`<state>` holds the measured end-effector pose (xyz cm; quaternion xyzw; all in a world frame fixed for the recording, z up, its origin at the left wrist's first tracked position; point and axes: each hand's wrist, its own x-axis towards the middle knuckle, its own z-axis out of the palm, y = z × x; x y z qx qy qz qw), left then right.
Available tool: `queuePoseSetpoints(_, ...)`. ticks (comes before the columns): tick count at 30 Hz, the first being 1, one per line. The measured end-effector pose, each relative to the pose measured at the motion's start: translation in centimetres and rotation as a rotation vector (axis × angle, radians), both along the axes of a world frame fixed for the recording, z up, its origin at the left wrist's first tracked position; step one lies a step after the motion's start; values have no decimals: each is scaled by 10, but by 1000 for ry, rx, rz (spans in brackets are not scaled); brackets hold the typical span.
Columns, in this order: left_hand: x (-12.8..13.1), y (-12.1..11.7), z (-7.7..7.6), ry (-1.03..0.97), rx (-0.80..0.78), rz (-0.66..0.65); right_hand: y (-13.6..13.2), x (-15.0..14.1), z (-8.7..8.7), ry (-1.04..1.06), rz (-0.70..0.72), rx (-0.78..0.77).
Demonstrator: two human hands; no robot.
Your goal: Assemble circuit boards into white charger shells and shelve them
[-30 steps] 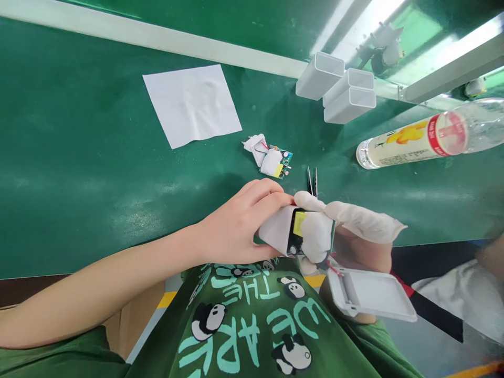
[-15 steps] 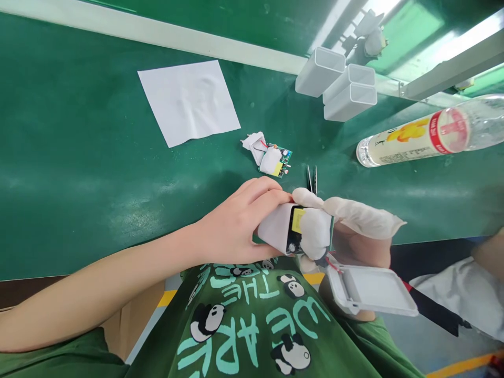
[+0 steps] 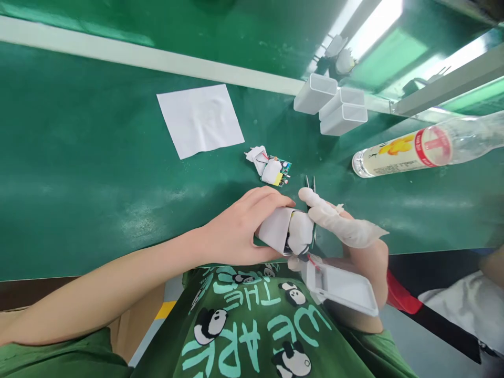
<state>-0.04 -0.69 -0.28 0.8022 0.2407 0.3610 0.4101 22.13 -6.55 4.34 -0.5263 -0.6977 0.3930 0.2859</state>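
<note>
My left hand [image 3: 246,226] is wrapped round a white plastic charger case [image 3: 274,230], its open end facing right. Partly inside that end sits a circuit board with a white padded lump [image 3: 301,232] on it. My right hand [image 3: 338,223], wearing white finger cots, grips the board from its outer side, thumb below and fingers above. A white plastic cover [image 3: 344,289] hangs by a red wire under my right hand. Just beyond my fingers lie metal tweezers [image 3: 311,182], partly hidden. A second circuit board [image 3: 274,172] with a white plug piece rests on the green table.
A white sheet of paper [image 3: 202,122] lies at the back left. Several empty white cases [image 3: 315,94] stand at the back right. A clear bottle [image 3: 401,152] with a label is on the right. Part of another person [image 3: 460,299] shows at the right edge.
The padded circuit board has slid left, deeper into the case; less of it shows. My right hand and the hanging cover have moved left with it. The view has shifted slightly.
</note>
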Motion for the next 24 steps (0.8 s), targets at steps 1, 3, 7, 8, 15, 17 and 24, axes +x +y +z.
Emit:
queuePoseSetpoints(1, 0, 0, 0, -12, -29, -7, 1, 3, 1, -7, 28, 50)
queuePoseSetpoints(3, -1, 0, -1, -50, -112, -55, 5, 10, 0, 6, 126, 122)
queuePoseSetpoints(7, -2, 0, -3, -166, -312, -239, 16, 20, -3, 137, 270, 161)
queuePoseSetpoints(8, -2, 0, -3, -194, -356, -277, 18, 20, -3, 143, 275, 173)
queuePoseSetpoints(15, -3, 0, -1, -245, -494, -454, 22, 9, -2, 62, 350, 170)
queuePoseSetpoints(17, -5, 2, -3, -180, -399, -424, 18, 9, -7, 7, 318, 214)
queuePoseSetpoints(24, -6, 9, -15, 326, 220, 86, 11, 35, -80, -153, -55, 453)
